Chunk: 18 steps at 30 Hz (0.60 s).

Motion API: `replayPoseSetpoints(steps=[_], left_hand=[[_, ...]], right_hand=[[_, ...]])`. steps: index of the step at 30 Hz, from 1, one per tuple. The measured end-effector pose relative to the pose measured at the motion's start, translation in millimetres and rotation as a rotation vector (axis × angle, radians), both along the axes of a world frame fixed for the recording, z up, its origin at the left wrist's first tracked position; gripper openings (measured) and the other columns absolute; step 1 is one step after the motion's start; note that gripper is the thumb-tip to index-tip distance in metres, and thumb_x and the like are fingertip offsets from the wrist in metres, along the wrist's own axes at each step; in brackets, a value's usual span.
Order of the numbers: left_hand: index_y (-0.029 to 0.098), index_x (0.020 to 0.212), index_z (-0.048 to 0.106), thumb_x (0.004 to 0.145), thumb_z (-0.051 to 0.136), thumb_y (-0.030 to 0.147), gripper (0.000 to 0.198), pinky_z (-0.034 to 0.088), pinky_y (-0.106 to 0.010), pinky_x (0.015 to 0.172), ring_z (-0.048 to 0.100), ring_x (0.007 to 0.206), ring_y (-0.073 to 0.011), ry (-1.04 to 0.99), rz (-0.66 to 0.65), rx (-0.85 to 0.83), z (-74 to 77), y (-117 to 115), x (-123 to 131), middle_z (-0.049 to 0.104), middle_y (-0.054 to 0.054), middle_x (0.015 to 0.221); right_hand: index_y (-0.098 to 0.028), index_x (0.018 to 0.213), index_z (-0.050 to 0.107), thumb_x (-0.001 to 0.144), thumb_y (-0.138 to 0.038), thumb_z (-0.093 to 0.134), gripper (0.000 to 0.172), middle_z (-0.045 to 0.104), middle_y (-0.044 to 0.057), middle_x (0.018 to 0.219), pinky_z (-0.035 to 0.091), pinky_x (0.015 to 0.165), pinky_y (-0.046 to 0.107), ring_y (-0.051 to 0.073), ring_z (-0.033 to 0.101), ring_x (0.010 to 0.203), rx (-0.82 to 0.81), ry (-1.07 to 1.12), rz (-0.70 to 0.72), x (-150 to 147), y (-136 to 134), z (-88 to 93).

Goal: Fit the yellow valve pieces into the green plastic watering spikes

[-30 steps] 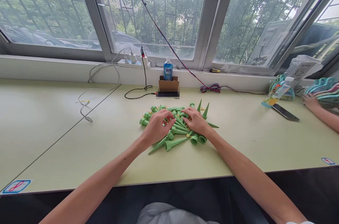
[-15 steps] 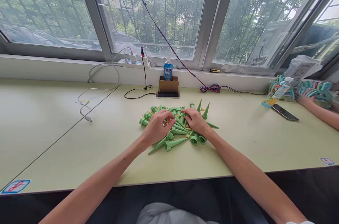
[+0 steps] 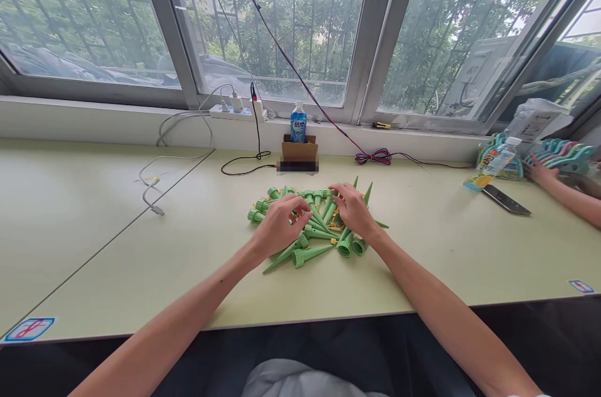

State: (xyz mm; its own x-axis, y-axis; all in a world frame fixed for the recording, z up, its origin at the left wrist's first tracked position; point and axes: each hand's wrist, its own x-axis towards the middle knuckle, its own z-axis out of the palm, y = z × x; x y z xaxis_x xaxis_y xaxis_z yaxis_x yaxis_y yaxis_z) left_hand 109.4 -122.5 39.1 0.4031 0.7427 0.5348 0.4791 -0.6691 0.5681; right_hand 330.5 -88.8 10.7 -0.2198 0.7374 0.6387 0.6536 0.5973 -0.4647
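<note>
A heap of green plastic spikes with ribbed, screw-cap-like tops (image 3: pixel 312 255) lies on the table in front of me, with small yellow pieces (image 3: pixel 333 240) scattered among them. Over the left part of the heap is my left hand (image 3: pixel 282 223), its fingers curled towards the thumb; whatever may be between the fingertips is too small to make out. My right hand (image 3: pixel 353 214) hovers over the right part, fingers bent but apart, and I see nothing held in it. Two open-ended caps (image 3: pixel 344 248) face me just below the right wrist. Both hands hide part of the heap.
Behind the heap, a blue bottle (image 3: pixel 298 124) stands in a small cardboard box (image 3: pixel 299 149). Cables (image 3: pixel 373 156) run along the back. To the right are a phone (image 3: pixel 506 200), a tilted drink bottle (image 3: pixel 492 165), and another person's hand (image 3: pixel 544 173) at teal hangers (image 3: pixel 566 156).
My right hand has shifted slightly right and up, uncovering more yellow pieces and spikes. My left hand has stayed in place. The other person's hand has moved a little at the hangers.
</note>
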Motion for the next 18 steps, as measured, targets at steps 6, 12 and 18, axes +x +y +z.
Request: replayPoseSetpoints(steps=[6,12,18], left_hand=[[0.019,0.083,0.061,0.088,0.058,0.029,0.012,0.055,-0.029,0.063,0.063,0.074,-0.0165,0.0,0.008,0.002,-0.1,-0.7,-0.7,0.062,-0.003,0.084],[0.019,0.094,0.06,0.09,0.056,0.035,0.017,0.056,-0.028,0.063,0.064,0.079,-0.0169,-0.07,0.046,-0.05,3.7,-2.6,1.3,0.065,-0.005,0.094],[0.021,0.112,0.056,0.088,0.059,0.046,0.035,0.055,-0.027,0.059,0.064,0.075,-0.0167,-0.199,-0.012,-0.318,8.3,-4.7,0.1,0.065,-0.005,0.094]], right_hand=[[-0.021,0.113,0.058,0.094,-0.012,0.044,0.025,0.061,0.011,0.104,0.049,0.085,0.037,0.023,0.059,0.094,0.119,0.073,-0.044,3.0,-2.0,5.7],[-0.022,0.116,0.055,0.096,-0.019,0.048,0.021,0.062,0.008,0.099,0.051,0.08,0.035,0.021,0.06,0.09,0.207,0.187,-0.042,-2.4,-12.1,13.1],[-0.023,0.117,0.055,0.096,-0.02,0.051,0.022,0.062,0.005,0.096,0.053,0.078,0.031,0.017,0.061,0.085,0.111,0.225,0.145,-20.1,-26.0,12.6]])
